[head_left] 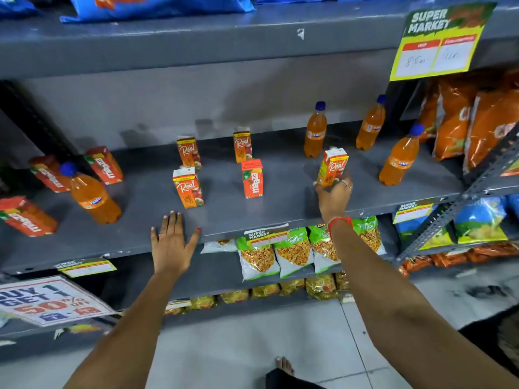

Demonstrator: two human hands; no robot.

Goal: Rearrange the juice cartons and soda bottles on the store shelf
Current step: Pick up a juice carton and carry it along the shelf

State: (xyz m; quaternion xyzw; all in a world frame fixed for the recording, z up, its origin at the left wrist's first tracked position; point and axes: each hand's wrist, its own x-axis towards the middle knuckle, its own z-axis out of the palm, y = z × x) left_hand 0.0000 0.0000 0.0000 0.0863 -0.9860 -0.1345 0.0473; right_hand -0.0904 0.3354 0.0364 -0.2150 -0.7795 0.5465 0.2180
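Observation:
My right hand [334, 196] grips the base of an orange Real juice carton [332, 167], upright on the grey shelf [224, 220]. My left hand [171, 242] lies flat and open on the shelf's front edge, holding nothing. Three more Real cartons [188, 188] [188, 151] [242, 146] and a red Maaza carton [252, 178] stand mid-shelf. Three Maaza cartons [104, 165] [49, 174] [26, 216] stand at the left beside an orange soda bottle [94, 195]. Three soda bottles [315, 133] [370, 126] [398, 158] stand at the right.
Orange snack bags [474, 122] fill the shelf's right end behind a slanted metal brace [460, 203]. A yellow price sign [438, 43] hangs from the shelf above. Snack packets [292, 251] sit on the shelf below. A promotion sign [47, 300] hangs low left.

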